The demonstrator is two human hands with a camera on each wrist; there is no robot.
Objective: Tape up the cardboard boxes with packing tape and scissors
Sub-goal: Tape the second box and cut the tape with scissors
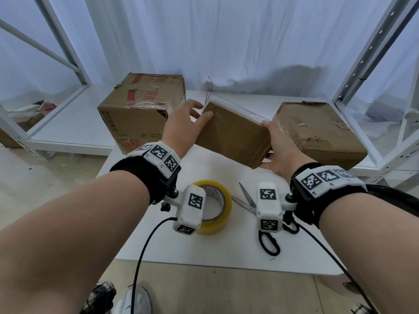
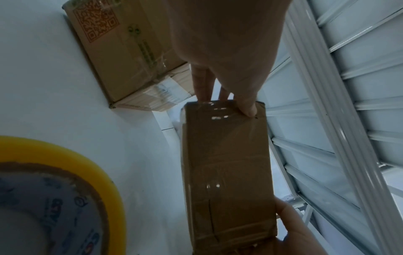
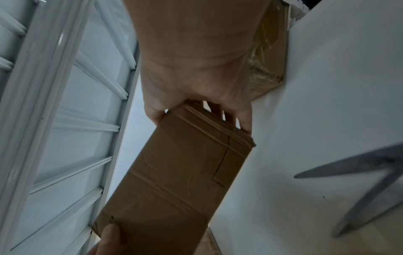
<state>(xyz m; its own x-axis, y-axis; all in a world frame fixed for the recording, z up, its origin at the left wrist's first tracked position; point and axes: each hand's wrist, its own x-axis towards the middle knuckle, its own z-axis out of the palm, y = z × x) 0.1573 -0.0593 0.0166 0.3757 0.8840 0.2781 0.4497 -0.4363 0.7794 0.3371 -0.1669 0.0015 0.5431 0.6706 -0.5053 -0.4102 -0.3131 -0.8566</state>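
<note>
A small flat cardboard box [image 1: 233, 134] hangs tilted above the white table [image 1: 226, 252], held between both hands. My left hand [image 1: 183, 125] grips its far left end, thumb on the top face and fingers behind it. At the near right end my right hand [image 1: 278, 150] grips the box with thumb on top and fingers underneath. In the left wrist view the box [image 2: 226, 163] shows glossy tape across it. In the right wrist view the box [image 3: 185, 181] has a taped flap seam. A yellow tape roll [image 1: 217, 207] and scissors [image 1: 251, 205] lie on the table below my wrists.
A large cardboard box [image 1: 140, 112] with red print stands at the table's back left. Another worn box [image 1: 317, 132] sits at the back right. White shelf frames [image 1: 371, 69] flank both sides, with a white curtain behind. My shoes [image 1: 133, 300] show below the table's front edge.
</note>
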